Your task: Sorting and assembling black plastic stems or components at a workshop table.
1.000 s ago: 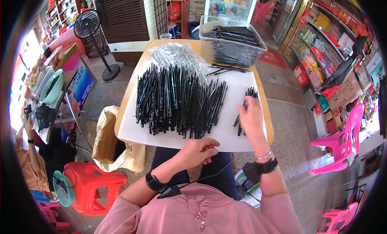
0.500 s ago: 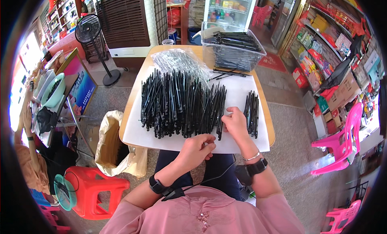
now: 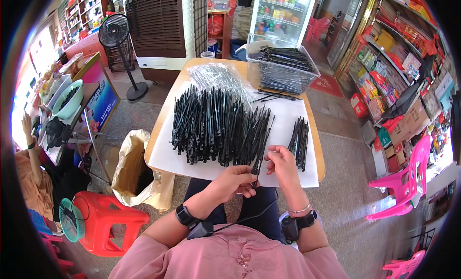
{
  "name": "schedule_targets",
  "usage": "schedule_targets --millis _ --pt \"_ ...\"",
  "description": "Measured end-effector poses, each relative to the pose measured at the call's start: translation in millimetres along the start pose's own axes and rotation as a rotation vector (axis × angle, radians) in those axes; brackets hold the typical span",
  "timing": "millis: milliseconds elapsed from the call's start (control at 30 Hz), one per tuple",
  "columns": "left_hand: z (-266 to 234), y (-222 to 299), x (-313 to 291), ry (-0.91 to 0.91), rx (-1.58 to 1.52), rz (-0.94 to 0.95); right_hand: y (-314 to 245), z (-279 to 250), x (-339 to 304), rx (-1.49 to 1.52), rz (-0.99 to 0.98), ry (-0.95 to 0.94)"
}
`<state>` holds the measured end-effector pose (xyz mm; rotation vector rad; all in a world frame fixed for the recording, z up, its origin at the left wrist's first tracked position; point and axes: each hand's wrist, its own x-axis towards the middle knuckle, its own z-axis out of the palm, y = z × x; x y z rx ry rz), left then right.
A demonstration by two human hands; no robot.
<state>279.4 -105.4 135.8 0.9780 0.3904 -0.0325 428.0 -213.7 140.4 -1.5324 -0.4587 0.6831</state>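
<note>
Many thin black rods with small knobbed ends lie side by side in a wide, thick pile on a white sheet. Their exact kind I cannot make out. At the sheet's near edge my left hand pinches the knobbed end of a few black rods, which slant away along the pile's right side. My right hand is just right of these rods, fingers half bent and apart, with nothing visible between them. Beyond it lies a smaller bundle of black rods, separate from the big pile.
A clear plastic bin full of similar rods stands at the table's far right corner. Crumpled clear plastic wrap lies behind the pile. On the floor to the left are an open sack and a red stool. Another person's arm shows at far left.
My left hand has taken hold of a few rods at the pile's right edge and drawn their ends toward me. My right hand has moved slightly nearer to me.
</note>
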Motion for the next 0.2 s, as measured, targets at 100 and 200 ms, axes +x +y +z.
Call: schedule_targets --millis 100,200 --pt "-6.9 0.7 -9.6 -0.036 0.027 -0.023 -1.2 4.1 4.4 0.003 0.057 0.001" --pt "-10.4 9.4 -18.0 -0.067 0.258 -0.050 -2.9 10.1 7.2 -0.078 0.022 0.040"
